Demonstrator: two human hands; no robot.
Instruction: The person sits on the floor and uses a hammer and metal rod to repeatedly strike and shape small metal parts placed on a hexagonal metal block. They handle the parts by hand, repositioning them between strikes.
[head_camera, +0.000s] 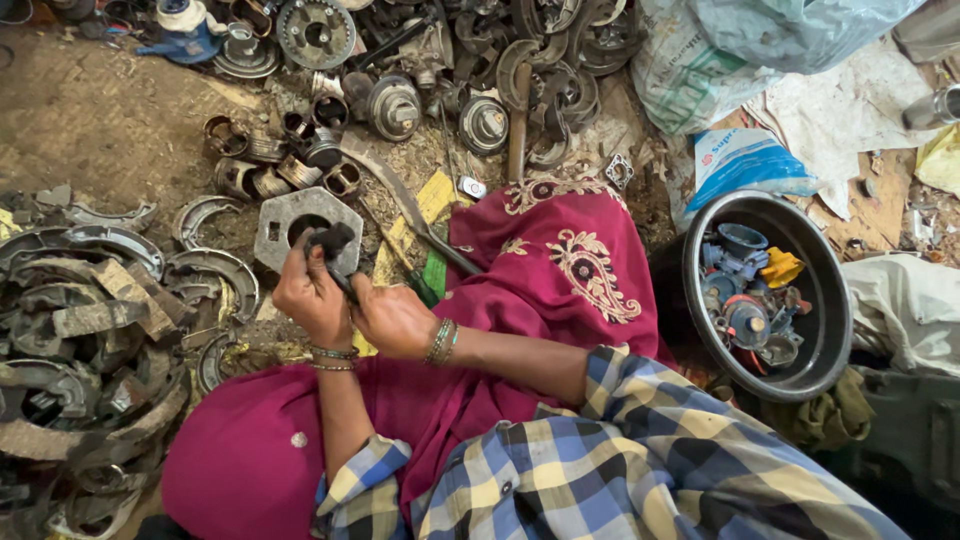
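**Item Count, Head View**

- Hands: two, left hand (312, 298) and right hand (393, 318), centre left of the frame, both closed on one dark tool (333, 252).
- Hexagonal metal plate (305, 222) with centre hole: one, just above the hands.
- Round metal bowl (768, 295): one, right of the frame, holding several blue parts; exact number cannot be told.
- Curved brake shoes (85, 330): a heap at the left edge, too overlapped to count.
- Short metal rings (275, 165): about seven, upper left.
- Toothed gear (316, 32): one, top centre.
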